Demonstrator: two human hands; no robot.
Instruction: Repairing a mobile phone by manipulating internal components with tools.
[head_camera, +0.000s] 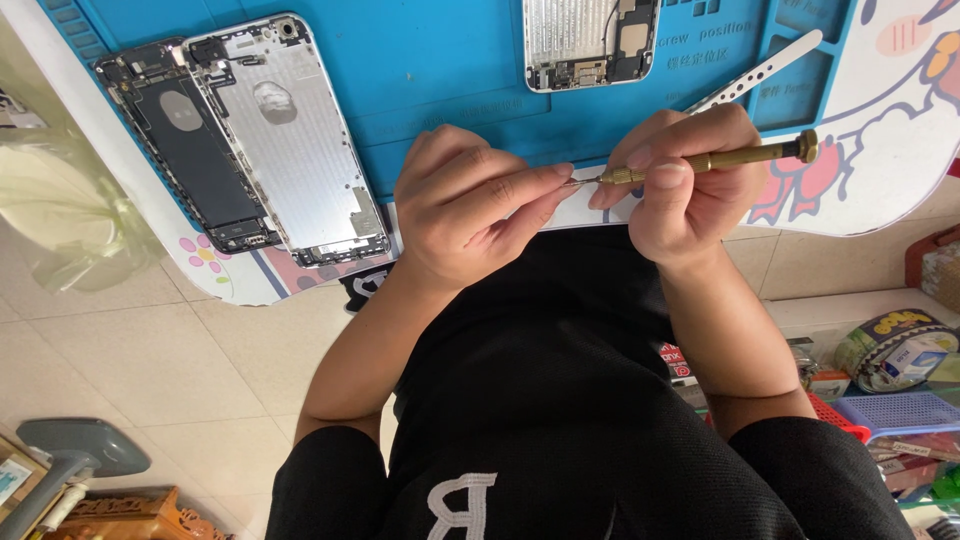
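Head view: the right hand (690, 185) clenches a brass screwdriver (715, 160) level, steadying its tip. The left hand (480, 205) pinches at that tip, perhaps on a tiny screw, above the blue mat (440, 70) and opened phone housing (290, 135).

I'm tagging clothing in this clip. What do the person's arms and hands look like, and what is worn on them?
Both hands, left and right, are bare: no gloves, rings or watch visible. Forearms are bare too. Short black sleeves of a black mesh-textured shirt cover the upper arms.
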